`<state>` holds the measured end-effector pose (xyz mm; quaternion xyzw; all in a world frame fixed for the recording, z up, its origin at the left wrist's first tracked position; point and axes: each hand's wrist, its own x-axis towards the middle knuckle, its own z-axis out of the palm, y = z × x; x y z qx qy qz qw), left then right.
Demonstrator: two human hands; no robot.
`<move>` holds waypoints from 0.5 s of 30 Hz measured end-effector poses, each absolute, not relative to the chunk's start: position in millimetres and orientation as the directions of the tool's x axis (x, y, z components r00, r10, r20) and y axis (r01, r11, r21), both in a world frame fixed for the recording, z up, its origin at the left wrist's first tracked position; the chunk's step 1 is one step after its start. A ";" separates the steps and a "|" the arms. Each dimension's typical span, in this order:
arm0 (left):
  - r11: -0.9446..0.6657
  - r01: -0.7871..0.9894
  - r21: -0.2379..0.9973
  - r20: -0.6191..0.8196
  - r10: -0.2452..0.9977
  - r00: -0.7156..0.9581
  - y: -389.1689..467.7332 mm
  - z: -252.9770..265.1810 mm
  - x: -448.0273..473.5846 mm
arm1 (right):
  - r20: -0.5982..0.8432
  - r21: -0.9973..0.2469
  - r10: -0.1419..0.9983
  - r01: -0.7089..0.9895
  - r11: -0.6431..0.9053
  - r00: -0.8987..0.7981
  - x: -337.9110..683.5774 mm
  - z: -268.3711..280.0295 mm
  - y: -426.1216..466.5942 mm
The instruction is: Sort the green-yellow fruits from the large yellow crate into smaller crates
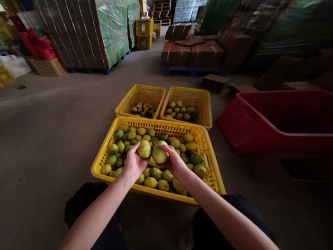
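My left hand [135,163] is closed around a yellow-green lemon [144,149]. Close beside it, a larger lemon [159,152] of similar colour sits in my right hand [173,160], the thumb along its side. Both hands are over a yellow plastic crate [215,168] full of green and yellow lemons [150,182]. Behind that crate stand two more yellow crates: the left one [123,100] and the right one [202,98] each have a layer of lemons in the bottom. My fingertips beneath the held fruit are hidden.
A red plastic tub [258,136] stands to the right of the crates. Flattened cardboard [191,52] lies stacked on a blue pallet behind. Wrapped pallet loads [77,29] and stacked yellow crates [144,32] are further back. Concrete floor [34,161] stretches to the left.
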<state>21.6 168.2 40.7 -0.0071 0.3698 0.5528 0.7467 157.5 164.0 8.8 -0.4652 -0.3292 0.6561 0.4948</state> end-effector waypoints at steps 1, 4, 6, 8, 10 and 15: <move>0.369 -0.841 0.395 -0.551 0.828 0.104 168.6 42.5 20.6 | -0.274 -0.892 0.959 -0.354 -0.282 -0.074 158.2 12.9 163.4; 0.336 -0.865 0.373 -0.526 0.845 0.102 169.7 47.8 15.3 | -0.249 -0.857 0.959 -0.430 -0.282 -0.132 162.5 27.0 163.9; 0.365 -0.860 0.356 -0.522 0.841 0.141 169.9 50.7 11.2 | -0.202 -0.855 0.963 -0.446 -0.263 -0.181 166.3 33.6 165.0; 0.393 -0.848 0.355 -0.520 0.837 0.170 169.6 52.1 8.3 | -0.185 -0.857 0.956 -0.439 -0.271 -0.228 169.1 36.4 165.5; 0.396 -0.845 0.359 -0.521 0.836 0.170 169.2 51.9 7.3 | -0.207 -0.838 0.944 -0.451 -0.307 -0.259 169.3 36.4 164.8; 0.472 -0.790 0.392 -0.629 0.764 0.144 169.2 49.1 9.9 | -0.321 -0.734 0.907 -0.534 -0.420 -0.273 161.1 35.5 162.2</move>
